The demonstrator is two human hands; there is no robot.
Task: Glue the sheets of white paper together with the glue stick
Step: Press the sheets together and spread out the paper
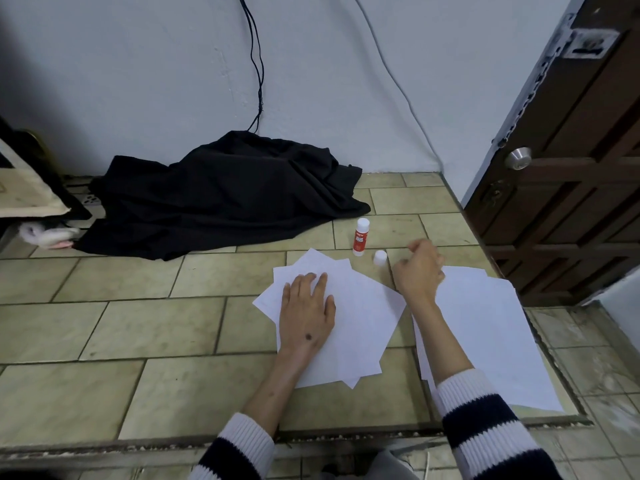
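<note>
A fanned pile of white paper sheets (360,327) lies on the tiled surface, and my left hand (306,310) presses flat on its left part with straight fingers. A second stack of white sheets (491,337) lies to the right, partly under my right forearm. The glue stick (360,237), red-labelled and white, stands upright behind the papers. Its white cap (380,258) stands on the tiles beside it. My right hand (419,268) hovers just right of the cap with loosely curled fingers, holding nothing; it looks blurred.
A black cloth (225,195) is heaped against the wall at the back left. A dark wooden door (571,161) stands at the right. Cardboard and clutter (31,199) sit at the far left. The tiled ledge ends at a front edge (311,441) near me.
</note>
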